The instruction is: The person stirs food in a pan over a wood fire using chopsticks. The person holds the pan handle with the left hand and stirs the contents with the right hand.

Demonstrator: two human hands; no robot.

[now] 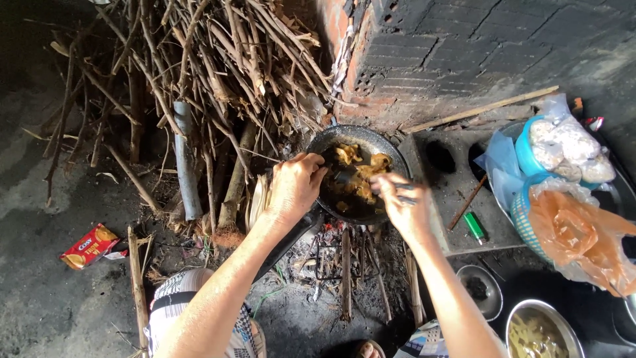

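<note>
Blackened frying pan with yellowish food pieces is set over a wood fire, just in front of a brick wall. Left hand is closed on the pan's near rim, fingers curled tight. Right hand is held over the food, fingers pinched on a dark utensil. Firewood pile is stacked left of pan; green lighter is lying on the slab at right

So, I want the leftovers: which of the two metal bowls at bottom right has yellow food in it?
The larger bowl at the bottom edge; the smaller bowl up-left of it looks dark inside.
</note>
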